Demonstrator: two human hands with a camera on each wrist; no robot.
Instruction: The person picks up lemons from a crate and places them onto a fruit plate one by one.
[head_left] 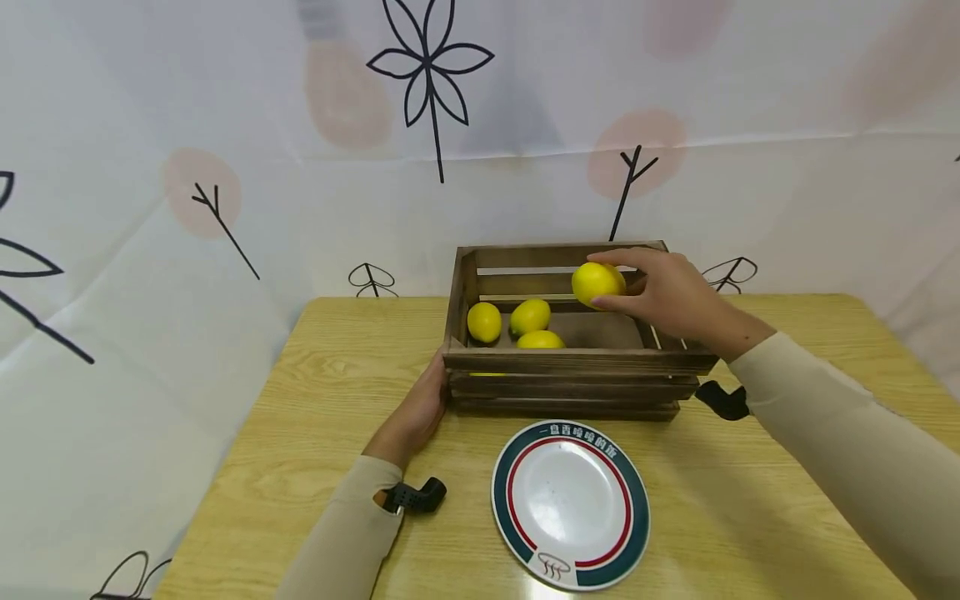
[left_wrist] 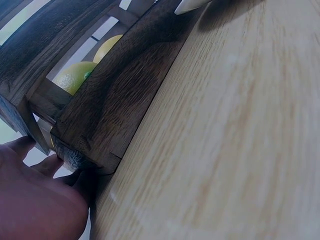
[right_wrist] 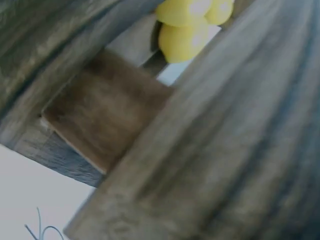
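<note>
Head view: a lemon (head_left: 597, 285) sits pinched between the thumb and fingers of my right hand (head_left: 675, 293), above the right part of the wooden crate (head_left: 573, 362). Three more lemons (head_left: 530, 317) show inside, towards the left. My left hand (head_left: 417, 408) touches the crate's left end with loose, unclenched fingers. Nearer me, a plate (head_left: 570, 500) lies on the table (head_left: 337, 358).

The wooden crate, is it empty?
Not empty: at least three yellow lemons show inside the crate in the head view.

At least four lemons (head_left: 598, 284), two hands (head_left: 678, 293), one crate (head_left: 570, 362), one plate (head_left: 572, 504)
</note>
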